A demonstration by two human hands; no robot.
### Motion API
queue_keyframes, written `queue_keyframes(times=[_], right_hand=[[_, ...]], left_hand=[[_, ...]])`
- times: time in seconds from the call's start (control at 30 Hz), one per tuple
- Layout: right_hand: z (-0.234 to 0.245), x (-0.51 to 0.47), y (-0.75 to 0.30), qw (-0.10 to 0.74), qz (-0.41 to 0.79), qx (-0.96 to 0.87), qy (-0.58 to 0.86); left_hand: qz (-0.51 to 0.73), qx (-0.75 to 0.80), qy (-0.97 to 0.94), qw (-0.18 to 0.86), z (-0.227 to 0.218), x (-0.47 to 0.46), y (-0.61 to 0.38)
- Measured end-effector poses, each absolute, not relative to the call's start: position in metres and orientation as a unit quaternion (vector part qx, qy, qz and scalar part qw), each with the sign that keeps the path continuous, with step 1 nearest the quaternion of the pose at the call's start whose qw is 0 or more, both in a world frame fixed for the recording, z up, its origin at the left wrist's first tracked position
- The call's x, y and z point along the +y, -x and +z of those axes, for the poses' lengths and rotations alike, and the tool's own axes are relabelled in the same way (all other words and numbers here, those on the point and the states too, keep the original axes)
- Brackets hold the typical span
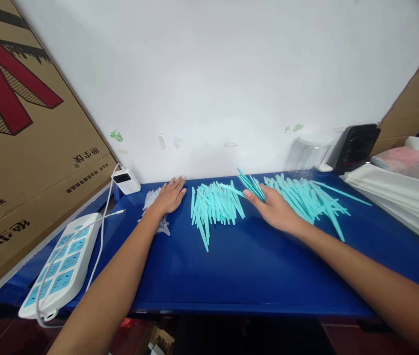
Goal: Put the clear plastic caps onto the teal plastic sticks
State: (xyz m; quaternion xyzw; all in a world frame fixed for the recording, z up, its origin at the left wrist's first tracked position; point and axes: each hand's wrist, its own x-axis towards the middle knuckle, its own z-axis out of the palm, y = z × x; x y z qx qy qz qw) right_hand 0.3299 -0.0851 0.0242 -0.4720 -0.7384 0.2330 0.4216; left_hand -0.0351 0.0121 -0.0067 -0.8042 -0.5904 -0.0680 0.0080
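Observation:
My right hand (pixel 274 207) is closed around a bunch of thin turquoise sticks (pixel 250 185), flat and tapered, their tips pointing up and left. Beneath and beyond it on the right lies a loose pile of similar turquoise sticks (pixel 323 202). A second turquoise pile (pixel 214 204) spreads over the middle of the table, between my two hands. My left hand (pixel 172 195) rests flat with fingers extended, palm down at the edge of a small heap of translucent whitish pieces (pixel 151 198). Part of that heap is hidden under the hand and wrist.
A white power strip (pixel 66 261) with cables lies on the blue table (pixel 224 276) at left, near a small white device (pixel 126 181). A large cardboard box (pixel 39 162) stands beyond. At right are a clear plastic container (pixel 311 153), a black object (pixel 357 148) and stacked white sheets (pixel 390 197).

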Motion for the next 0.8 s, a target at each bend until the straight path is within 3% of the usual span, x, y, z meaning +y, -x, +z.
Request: queue_keyframes(times=[0.13, 0.57, 0.8], right_hand=[[0.024, -0.085, -0.329, 0.416, 0.222, -0.739, 0.482], [0.026, -0.087, -0.329, 0.414, 0.215, -0.742, 0.482], [0.024, -0.089, -0.328, 0.390, 0.210, -0.745, 0.499]], left_hand=[[-0.043, -0.612, 0.790, -0.012, -0.005, 0.010, 0.033], [-0.115, -0.623, 0.769, 0.087, 0.015, -0.001, 0.035], [-0.008, -0.652, 0.758, -0.007, 0.004, 0.005, 0.031]])
